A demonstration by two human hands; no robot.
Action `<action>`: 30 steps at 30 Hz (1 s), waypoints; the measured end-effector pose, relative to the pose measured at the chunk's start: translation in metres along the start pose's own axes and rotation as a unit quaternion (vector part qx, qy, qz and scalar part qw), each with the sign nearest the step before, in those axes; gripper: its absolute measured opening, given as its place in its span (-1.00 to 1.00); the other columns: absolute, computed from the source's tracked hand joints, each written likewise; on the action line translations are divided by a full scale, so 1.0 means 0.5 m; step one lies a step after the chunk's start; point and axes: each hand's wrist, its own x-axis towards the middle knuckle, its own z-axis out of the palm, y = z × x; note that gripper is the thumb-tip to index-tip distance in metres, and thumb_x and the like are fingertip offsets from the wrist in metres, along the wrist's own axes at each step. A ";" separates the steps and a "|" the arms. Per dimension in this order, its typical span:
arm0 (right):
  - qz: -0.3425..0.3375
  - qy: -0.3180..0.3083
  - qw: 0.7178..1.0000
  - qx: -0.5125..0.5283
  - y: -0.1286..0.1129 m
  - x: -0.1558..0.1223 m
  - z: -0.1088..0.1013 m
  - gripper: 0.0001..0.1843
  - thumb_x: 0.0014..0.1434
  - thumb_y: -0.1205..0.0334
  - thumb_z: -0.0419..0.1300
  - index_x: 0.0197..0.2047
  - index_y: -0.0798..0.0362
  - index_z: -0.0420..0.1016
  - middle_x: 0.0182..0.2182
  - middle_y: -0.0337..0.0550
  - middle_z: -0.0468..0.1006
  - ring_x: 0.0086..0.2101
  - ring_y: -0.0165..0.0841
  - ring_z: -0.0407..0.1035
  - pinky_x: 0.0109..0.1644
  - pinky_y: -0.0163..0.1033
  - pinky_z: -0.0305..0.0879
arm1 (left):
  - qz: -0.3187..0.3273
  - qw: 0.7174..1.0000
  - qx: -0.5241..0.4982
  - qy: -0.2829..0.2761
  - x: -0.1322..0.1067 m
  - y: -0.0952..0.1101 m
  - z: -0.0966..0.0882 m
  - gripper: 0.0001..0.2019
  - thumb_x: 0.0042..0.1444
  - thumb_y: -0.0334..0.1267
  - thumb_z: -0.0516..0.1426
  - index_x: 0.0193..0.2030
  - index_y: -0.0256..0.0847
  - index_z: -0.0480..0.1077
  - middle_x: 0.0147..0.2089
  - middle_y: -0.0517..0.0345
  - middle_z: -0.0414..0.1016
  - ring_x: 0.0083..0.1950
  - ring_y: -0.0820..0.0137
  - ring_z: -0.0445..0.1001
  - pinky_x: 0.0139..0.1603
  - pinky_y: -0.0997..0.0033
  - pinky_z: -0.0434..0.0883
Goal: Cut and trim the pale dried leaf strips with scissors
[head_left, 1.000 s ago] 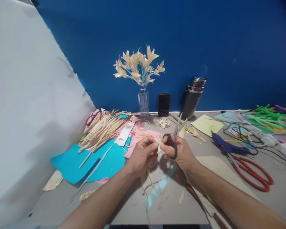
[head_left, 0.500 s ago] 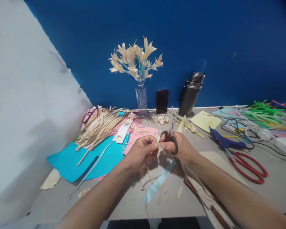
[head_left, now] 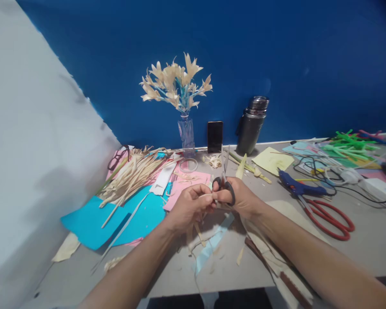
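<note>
My left hand (head_left: 191, 206) is closed in a pinch on a small pale strip (head_left: 208, 195), mostly hidden by the fingers. Close against it, my right hand (head_left: 238, 197) has its fingers through the handles of black-handled scissors (head_left: 225, 171); the blades point away from me, slightly apart. The right thumb and finger also meet at the left fingertips. Beneath the hands lie a light blue strip (head_left: 215, 245) and dried husk scraps (head_left: 239, 256). Beyond them, pale husk-like flowers (head_left: 172, 81) stand in a clear bottle (head_left: 186, 135).
Dried husk strips (head_left: 131, 176) lie over blue sheets (head_left: 90, 223) on the left. A phone (head_left: 215, 136) and a dark flask (head_left: 253, 126) stand by the wall. A blue glue gun (head_left: 300, 185), red-handled scissors (head_left: 333, 219) and green pipe cleaners (head_left: 352, 145) are on the right.
The whole view has shifted slightly, with the background items sliding left. Both hands stay together, the fingertips shifting only a little, and the scissors remain in the right hand.
</note>
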 end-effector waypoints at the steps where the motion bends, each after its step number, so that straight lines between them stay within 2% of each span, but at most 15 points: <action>1: -0.008 0.009 1.000 -0.013 0.002 0.001 0.000 -0.64 -0.23 0.28 0.48 -0.37 0.11 0.43 -0.56 -0.26 0.49 -0.54 -0.40 0.39 -0.46 -0.36 0.25 | -0.003 1.000 0.020 0.012 0.001 -0.002 -0.001 -0.61 -0.07 -0.02 0.35 -0.37 -0.24 0.32 -0.46 0.11 0.46 -0.55 0.50 0.37 -0.64 0.60 0.12; 4: -0.022 -0.012 1.000 -0.007 0.012 0.004 0.002 -0.65 -0.22 0.29 0.48 -0.38 0.11 0.42 -0.55 -0.26 0.49 -0.53 -0.40 0.39 -0.44 -0.34 0.27 | 0.002 0.999 0.033 -0.003 0.001 -0.007 -0.007 -0.66 -0.02 -0.09 0.34 -0.42 -0.25 0.30 -0.47 0.14 0.45 -0.59 0.57 0.30 -0.63 0.60 0.10; 8: -0.025 -0.078 0.996 0.047 0.017 0.007 0.002 -0.68 -0.13 0.25 0.45 -0.40 0.09 0.38 -0.56 -0.23 0.49 -0.53 -0.36 0.40 -0.39 -0.26 0.34 | 0.009 0.998 -0.050 -0.048 -0.004 -0.002 -0.008 -0.63 -0.11 -0.13 0.39 -0.46 -0.26 0.29 -0.42 0.08 0.46 -0.42 0.46 0.44 -0.54 0.59 0.23; 10: -0.012 -0.098 0.993 0.070 0.015 0.008 -0.004 -0.69 -0.08 0.23 0.43 -0.39 0.08 0.36 -0.57 -0.22 0.48 -0.52 -0.33 0.41 -0.38 -0.22 0.38 | 0.004 0.992 -0.108 -0.072 -0.007 0.005 -0.005 -0.62 -0.10 -0.06 0.38 -0.44 -0.26 0.31 -0.36 0.03 0.48 -0.34 0.38 0.49 -0.43 0.52 0.34; 12: -0.001 -0.103 0.991 0.087 0.013 0.010 -0.012 -0.71 -0.05 0.24 0.41 -0.38 0.06 0.35 -0.57 -0.23 0.48 -0.52 -0.33 0.41 -0.37 -0.20 0.39 | 0.002 0.984 -0.155 -0.092 -0.009 0.012 0.000 -0.58 -0.09 0.04 0.35 -0.35 -0.27 0.38 -0.29 -0.03 0.50 -0.27 0.30 0.52 -0.32 0.41 0.41; 14: 0.002 -0.104 0.991 0.088 0.011 0.011 -0.017 -0.72 -0.05 0.25 0.40 -0.37 0.06 0.36 -0.57 -0.22 0.49 -0.52 -0.34 0.41 -0.37 -0.21 0.40 | 0.002 0.982 -0.164 -0.091 -0.010 0.014 0.004 -0.56 -0.09 0.04 0.34 -0.26 -0.29 0.42 -0.26 -0.06 0.51 -0.24 0.29 0.52 -0.25 0.37 0.43; 17: -0.001 -0.105 0.992 0.069 0.008 0.010 -0.016 -0.72 -0.09 0.23 0.41 -0.38 0.10 0.39 -0.59 -0.19 0.49 -0.54 -0.34 0.42 -0.40 -0.24 0.38 | 0.004 0.990 -0.124 -0.071 -0.008 0.008 0.006 -0.70 -0.04 -0.15 0.36 -0.36 -0.31 0.40 -0.31 -0.03 0.51 -0.29 0.38 0.50 -0.27 0.45 0.40; 19: -0.004 -0.110 0.992 0.063 0.007 0.009 -0.014 -0.72 -0.11 0.23 0.42 -0.40 0.11 0.41 -0.59 -0.18 0.49 -0.55 -0.34 0.42 -0.41 -0.25 0.37 | 0.012 0.990 -0.118 -0.078 -0.007 0.001 0.004 -0.73 -0.01 -0.21 0.35 -0.43 -0.31 0.37 -0.34 0.00 0.49 -0.29 0.40 0.48 -0.27 0.48 0.39; 22: -0.004 -0.120 0.990 0.080 0.010 0.010 -0.015 -0.74 -0.09 0.26 0.41 -0.39 0.11 0.41 -0.58 -0.20 0.49 -0.55 -0.37 0.39 -0.42 -0.26 0.38 | 0.024 0.982 -0.152 -0.108 -0.007 -0.007 0.000 -0.75 0.03 -0.21 0.32 -0.42 -0.30 0.36 -0.29 0.01 0.47 -0.19 0.34 0.49 -0.18 0.41 0.40; 24: -0.006 -0.120 0.988 0.094 0.013 0.012 -0.019 -0.75 -0.07 0.26 0.40 -0.36 0.09 0.41 -0.58 -0.22 0.48 -0.54 -0.37 0.38 -0.41 -0.25 0.39 | 0.025 0.976 -0.180 -0.117 -0.006 -0.010 -0.002 -0.74 0.05 -0.14 0.30 -0.35 -0.28 0.38 -0.23 -0.01 0.46 -0.13 0.28 0.48 -0.15 0.34 0.41; 27: -0.015 -0.105 0.991 0.083 0.018 0.016 -0.021 -0.74 -0.05 0.26 0.41 -0.35 0.09 0.41 -0.59 -0.25 0.47 -0.56 -0.38 0.37 -0.45 -0.26 0.38 | 0.031 0.979 -0.174 -0.098 -0.004 -0.013 0.002 -0.65 0.03 -0.03 0.30 -0.24 -0.29 0.42 -0.21 -0.02 0.46 -0.15 0.26 0.48 -0.16 0.31 0.42; 30: -0.019 -0.067 0.997 0.037 0.022 0.016 -0.016 -0.72 -0.05 0.26 0.43 -0.36 0.10 0.40 -0.60 -0.23 0.49 -0.59 -0.38 0.41 -0.49 -0.34 0.31 | 0.032 0.992 -0.117 -0.042 -0.001 -0.019 0.006 -0.75 0.02 -0.19 0.32 -0.32 -0.31 0.41 -0.32 0.05 0.45 -0.30 0.42 0.45 -0.24 0.43 0.39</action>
